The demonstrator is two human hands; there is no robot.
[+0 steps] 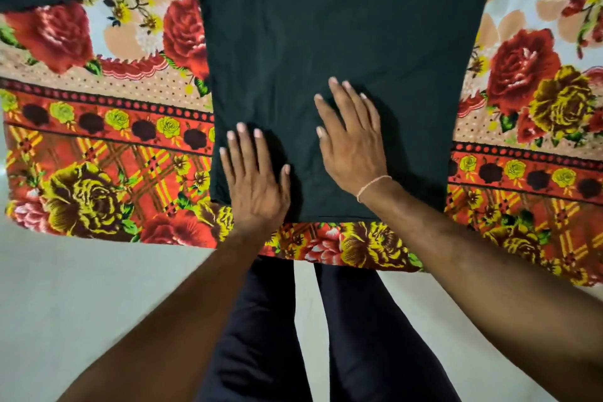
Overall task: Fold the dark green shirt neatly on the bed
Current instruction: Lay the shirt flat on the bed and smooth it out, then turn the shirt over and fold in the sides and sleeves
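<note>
Shirt (326, 26) lies flat on the bed (98, 147), its length running straight away from us. Our left hand (254, 179) and right hand (352, 137) press its near hem with flat, spread fingers, gripping nothing; sleeves extend beyond either side.

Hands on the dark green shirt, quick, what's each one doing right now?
Left hand: open, fingers straight, pressing flat on the dark green shirt near its hem.
Right hand: open, flat on the shirt.

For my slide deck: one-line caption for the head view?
Both hands, left and right, press flat on the spread dark green shirt atop a floral blanket.
</note>
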